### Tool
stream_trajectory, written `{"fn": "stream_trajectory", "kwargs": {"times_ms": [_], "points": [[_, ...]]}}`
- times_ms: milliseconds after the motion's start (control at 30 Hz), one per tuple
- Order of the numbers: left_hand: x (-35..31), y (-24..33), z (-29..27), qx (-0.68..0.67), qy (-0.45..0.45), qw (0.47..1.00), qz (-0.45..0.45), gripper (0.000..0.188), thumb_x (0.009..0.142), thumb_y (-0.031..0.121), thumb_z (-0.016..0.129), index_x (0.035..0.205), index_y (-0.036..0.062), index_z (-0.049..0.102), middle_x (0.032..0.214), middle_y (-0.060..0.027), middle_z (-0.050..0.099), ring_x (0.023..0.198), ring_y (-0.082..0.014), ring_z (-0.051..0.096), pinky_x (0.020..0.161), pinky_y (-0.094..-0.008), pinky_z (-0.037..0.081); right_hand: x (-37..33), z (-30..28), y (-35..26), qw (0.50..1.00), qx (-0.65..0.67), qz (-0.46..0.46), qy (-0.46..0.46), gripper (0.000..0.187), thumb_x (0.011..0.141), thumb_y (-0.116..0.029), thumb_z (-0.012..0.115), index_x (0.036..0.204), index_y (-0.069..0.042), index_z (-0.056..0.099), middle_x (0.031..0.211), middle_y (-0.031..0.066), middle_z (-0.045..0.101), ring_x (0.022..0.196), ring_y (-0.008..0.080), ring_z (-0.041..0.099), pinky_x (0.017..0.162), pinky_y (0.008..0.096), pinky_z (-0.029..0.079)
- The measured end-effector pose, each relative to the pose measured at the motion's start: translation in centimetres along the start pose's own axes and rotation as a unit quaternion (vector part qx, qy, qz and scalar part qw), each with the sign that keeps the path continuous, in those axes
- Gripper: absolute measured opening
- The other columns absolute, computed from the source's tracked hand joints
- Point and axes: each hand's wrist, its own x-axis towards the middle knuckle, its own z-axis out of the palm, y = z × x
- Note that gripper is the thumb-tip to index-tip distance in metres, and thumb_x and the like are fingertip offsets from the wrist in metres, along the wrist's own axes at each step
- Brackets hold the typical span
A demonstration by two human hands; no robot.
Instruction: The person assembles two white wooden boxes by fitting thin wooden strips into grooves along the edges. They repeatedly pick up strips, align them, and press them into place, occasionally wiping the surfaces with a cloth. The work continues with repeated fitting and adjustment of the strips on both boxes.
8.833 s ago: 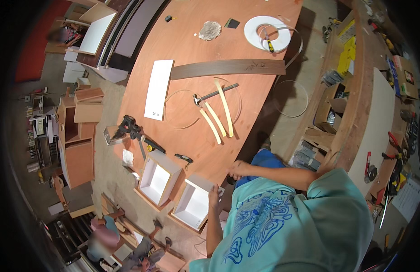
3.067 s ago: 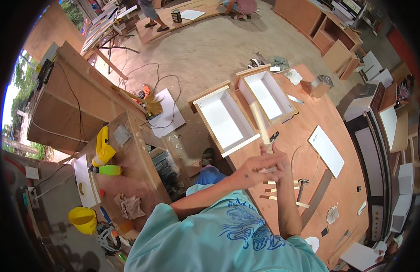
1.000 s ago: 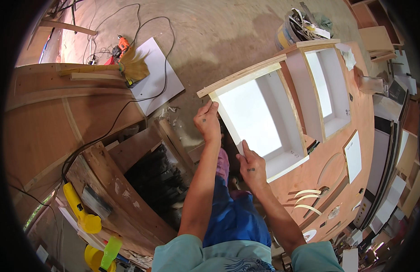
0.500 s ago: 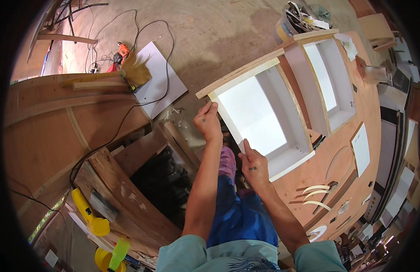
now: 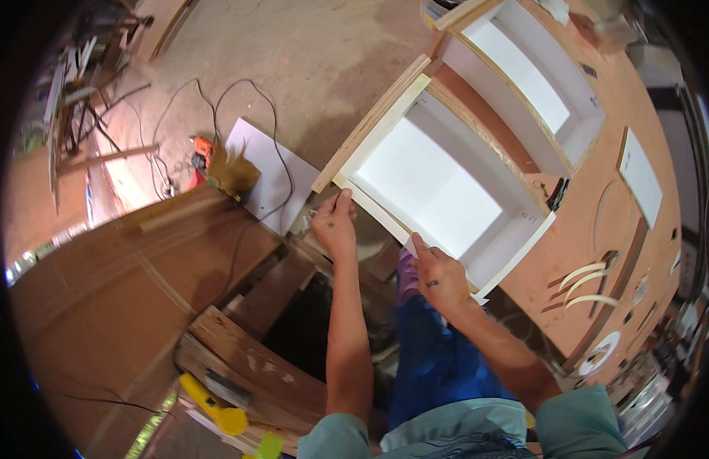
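A wooden drawer box (image 5: 438, 191) with white inner faces and a bare plywood edge lies tilted before me, open side up. Along its near side runs a thin white edging strip (image 5: 381, 217), with a small loose-looking end at the right corner. My left hand (image 5: 336, 227) is closed at the box's near left corner, thumb and forefinger pinched on the strip. Farther along the same side, my right hand (image 5: 444, 281) is closed too, its thumb pointing up along the edge. The palm-side fingers of both hands are hidden.
Behind stands a second white-lined box (image 5: 523, 73) on a round-edged wooden tabletop (image 5: 538, 283). Curved pale strips (image 5: 584, 279) and a white panel (image 5: 640, 180) lie there. At left are a brush (image 5: 236, 174), an orange power tool (image 5: 203, 151), a cable and a yellow tool (image 5: 213, 405).
My view has turned, so the box and tabletop appear rotated. My left hand stays by the near left corner, and my right hand now sits around the middle of the near side, both still closed.
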Motion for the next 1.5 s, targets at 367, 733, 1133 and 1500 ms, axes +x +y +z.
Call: {"fn": "stream_trajectory", "kwargs": {"times_ms": [367, 733, 1133, 1500], "points": [[3.6, 6.3, -3.6, 0.501, -0.143, 0.578, 0.628, 0.02, 0.08, 0.011, 0.066, 0.099, 0.0062, 0.067, 0.105, -0.0026, 0.064, 0.105, -0.0241, 0.054, 0.089, -0.0404, 0.045, 0.1, 0.3, 0.1, 0.999, 0.009, 0.051, 0.002, 0.044, 0.081, -0.007, 0.063, 0.124, 0.0, 0.057, 0.075, 0.0138, 0.063, 0.064, 0.0316, 0.063, 0.058, 0.0407, 0.053], [9.2, 9.2, -2.3, 0.45, -0.386, 0.384, 0.708, 0.024, 0.073, 0.008, 0.064, 0.096, 0.0025, 0.065, 0.101, -0.0039, 0.062, 0.112, -0.0203, 0.049, 0.093, -0.0397, 0.043, 0.1, 0.8, 0.2, 0.998, -0.001, 0.056, 0.001, 0.048, 0.079, -0.006, 0.061, 0.126, 0.001, 0.056, 0.076, 0.0139, 0.063, 0.064, 0.0304, 0.063, 0.058, 0.0407, 0.053], [8.7, 9.3, -1.9, 0.49, -0.381, 0.366, 0.693, 0.032, 0.077, 0.009, 0.063, 0.109, 0.0049, 0.067, 0.098, -0.002, 0.061, 0.113, -0.0187, 0.047, 0.095, -0.0413, 0.041, -0.3, 1.3, -0.3, 0.995, 0.032, 0.09, -0.001, 0.048, 0.077, 0.0, 0.059, 0.124, 0.001, 0.057, 0.076, 0.0114, 0.065, 0.067, 0.0287, 0.065, 0.062, 0.0393, 0.053], [9.0, 8.6, -1.7, 0.483, -0.365, 0.401, 0.687, 0.029, 0.077, 0.011, 0.064, 0.106, 0.0066, 0.068, 0.1, 0.0, 0.06, 0.114, -0.0166, 0.047, 0.095, -0.045, 0.039, -1.0, 1.1, -0.5, 0.996, 0.065, 0.053, 0.028, 0.055, 0.074, -0.002, 0.062, 0.128, -0.006, 0.054, 0.079, 0.0099, 0.06, 0.064, 0.0293, 0.063, 0.054, 0.0403, 0.052]]}}
